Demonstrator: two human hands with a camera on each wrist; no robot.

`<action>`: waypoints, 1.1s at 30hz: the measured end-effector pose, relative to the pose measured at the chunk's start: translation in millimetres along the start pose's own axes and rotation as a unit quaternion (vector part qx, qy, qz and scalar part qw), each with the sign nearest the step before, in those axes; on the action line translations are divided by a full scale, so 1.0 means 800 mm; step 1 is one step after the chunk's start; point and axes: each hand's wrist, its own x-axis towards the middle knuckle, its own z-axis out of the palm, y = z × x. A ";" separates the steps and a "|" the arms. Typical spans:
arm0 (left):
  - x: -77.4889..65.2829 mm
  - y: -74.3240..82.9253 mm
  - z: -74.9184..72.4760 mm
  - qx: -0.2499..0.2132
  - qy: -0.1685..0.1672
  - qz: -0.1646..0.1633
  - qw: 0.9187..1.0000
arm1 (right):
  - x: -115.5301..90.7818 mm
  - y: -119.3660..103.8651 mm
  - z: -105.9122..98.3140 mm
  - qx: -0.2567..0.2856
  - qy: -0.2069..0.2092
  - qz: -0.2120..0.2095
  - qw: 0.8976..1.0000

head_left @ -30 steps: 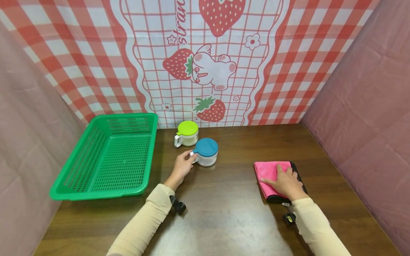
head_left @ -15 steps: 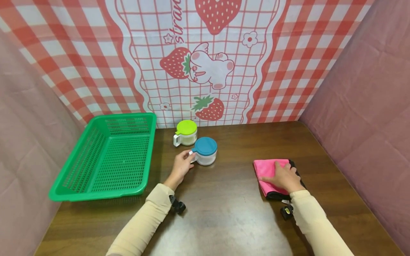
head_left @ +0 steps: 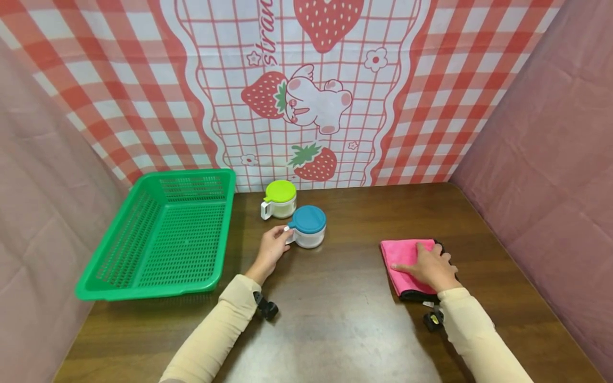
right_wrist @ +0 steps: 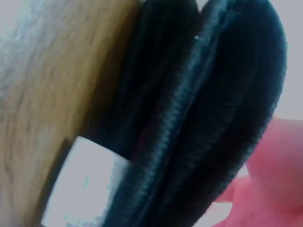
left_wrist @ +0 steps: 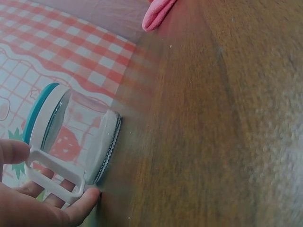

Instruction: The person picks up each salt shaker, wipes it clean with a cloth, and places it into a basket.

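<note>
My left hand (head_left: 271,249) holds the white handle of a clear jar with a blue lid (head_left: 308,220). In the left wrist view, thumb and fingers are around the handle (left_wrist: 54,174), and the jar stands upright on the table. On the right, my right hand (head_left: 432,267) rests spread on a folded pink cloth (head_left: 398,255) with black edging, its fingers reaching over the right side. Close up in the right wrist view are the cloth's layered black edge (right_wrist: 189,118) and a white label (right_wrist: 85,182); part of the hand (right_wrist: 279,179) shows behind.
A similar jar with a lime-green lid (head_left: 280,192) stands just behind the blue-lidded one. To the left is a green perforated basket (head_left: 225,234). A checked strawberry-print curtain (head_left: 321,106) hangs along the back of the wooden table (head_left: 330,314), with pink fabric at both sides.
The head view shifts slightly. My left hand stays on the jar's handle; my right hand stays on the cloth with only small finger movement, and the cloth keeps its place.
</note>
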 end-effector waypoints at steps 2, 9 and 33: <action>0.000 -0.001 0.000 -0.003 0.000 -0.001 1.000 | 0.000 0.001 0.001 0.002 -0.004 0.006 1.000; 0.001 0.001 -0.001 -0.005 0.003 -0.003 1.000 | 0.002 -0.001 0.006 -0.016 0.001 0.000 1.000; 0.011 0.000 0.000 -0.115 0.001 -0.044 0.992 | -0.005 -0.006 0.008 -0.014 0.031 -0.044 0.998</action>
